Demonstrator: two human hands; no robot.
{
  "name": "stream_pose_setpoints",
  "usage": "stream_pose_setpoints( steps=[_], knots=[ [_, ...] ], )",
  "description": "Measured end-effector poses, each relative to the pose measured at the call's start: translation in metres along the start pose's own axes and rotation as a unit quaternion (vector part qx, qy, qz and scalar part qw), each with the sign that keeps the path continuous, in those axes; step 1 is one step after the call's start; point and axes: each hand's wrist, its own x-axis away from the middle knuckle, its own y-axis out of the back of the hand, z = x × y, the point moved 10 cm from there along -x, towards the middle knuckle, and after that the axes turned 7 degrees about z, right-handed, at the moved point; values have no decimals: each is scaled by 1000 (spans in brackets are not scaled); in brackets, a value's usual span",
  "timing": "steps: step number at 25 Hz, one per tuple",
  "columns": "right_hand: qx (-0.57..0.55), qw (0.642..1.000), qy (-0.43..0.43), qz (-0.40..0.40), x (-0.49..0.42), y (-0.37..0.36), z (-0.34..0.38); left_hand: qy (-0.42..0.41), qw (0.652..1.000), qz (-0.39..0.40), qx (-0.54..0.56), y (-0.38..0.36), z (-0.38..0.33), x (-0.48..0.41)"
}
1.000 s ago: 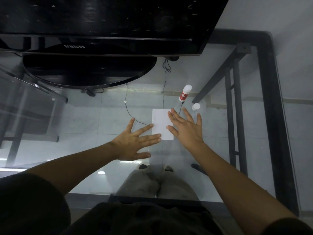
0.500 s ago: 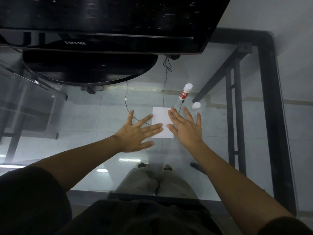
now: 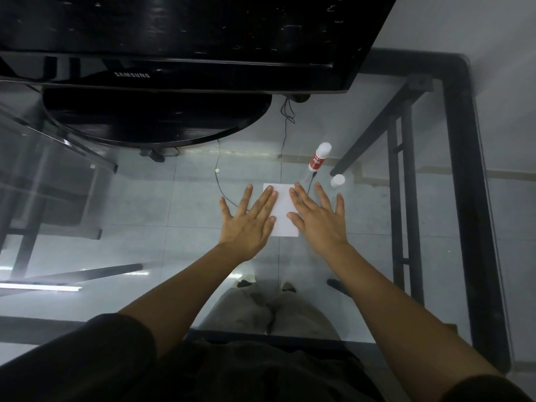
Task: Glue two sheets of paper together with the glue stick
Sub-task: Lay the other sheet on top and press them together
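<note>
A small white paper (image 3: 282, 208) lies flat on the glass table; I cannot tell whether it is one sheet or two stacked. My left hand (image 3: 248, 221) rests flat with spread fingers on the paper's left side. My right hand (image 3: 317, 220) lies flat with spread fingers on its right side. Both hands hold nothing. Just beyond the paper's far right corner lies a glue stick (image 3: 318, 157), white with a red label. Its white cap (image 3: 337, 180) stands apart to the right of it.
A black monitor (image 3: 174, 39) with a round black stand (image 3: 156, 117) fills the far side of the glass table (image 3: 145, 198). The table's black metal frame (image 3: 464, 198) runs along the right edge. A thin cable (image 3: 285, 117) shows through the glass.
My left hand has slid right and forward onto the paper, its fingers now pointing away from me. My right hand has stayed on the paper's right side.
</note>
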Motion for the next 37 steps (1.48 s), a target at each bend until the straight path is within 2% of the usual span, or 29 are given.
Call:
stream_pose_setpoints(
  steps=[6,8,11,17,21,26,32,37],
  knots=[
    [-15,999,19,-29,17,3,1,8,1000,-7,-3,-3,2,-2],
    [-23,999,33,-13,36,-9,15,2,1000,-9,-4,-2,1,-1],
    [26,998,58,16,52,-31,41,2,1000,-7,-8,-2,2,0],
    [70,997,33,8,64,-24,15,-3,1000,-3,-6,-1,0,1],
    [53,998,42,13,57,-25,43,-5,1000,-4,-19,-3,1,-1],
    [48,999,13,3,69,-26,16,-9,1000,-5,-20,-5,2,-3],
    [14,998,62,-6,41,-16,44,-12,999,-1,-31,-5,2,-3],
    [29,999,22,-16,40,-16,23,-13,1000,2,-23,-4,0,-2]
  ],
)
